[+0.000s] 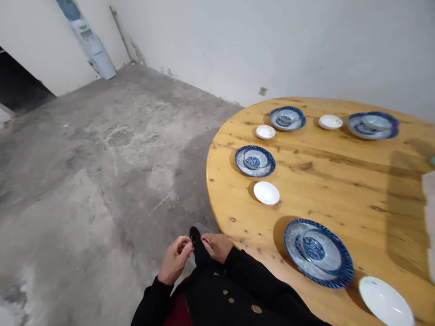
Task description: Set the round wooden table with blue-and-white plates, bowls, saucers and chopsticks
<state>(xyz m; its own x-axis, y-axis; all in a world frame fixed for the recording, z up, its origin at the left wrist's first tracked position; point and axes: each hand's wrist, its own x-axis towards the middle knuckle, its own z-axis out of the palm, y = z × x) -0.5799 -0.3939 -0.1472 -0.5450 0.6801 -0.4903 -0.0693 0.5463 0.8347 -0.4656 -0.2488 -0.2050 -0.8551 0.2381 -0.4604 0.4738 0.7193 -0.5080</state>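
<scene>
Both hands off the counter's near-left edge, left hand & right hand w/ fingers pinched shut on a dark garment edge at the waist, mid-fastening I'd judge, w/ plates & bowls, e.g. nearest blue plate, untouched.

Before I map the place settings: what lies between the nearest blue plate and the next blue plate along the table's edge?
In the head view, one small white dish sits between the nearest blue plate and the next blue plate.
</scene>
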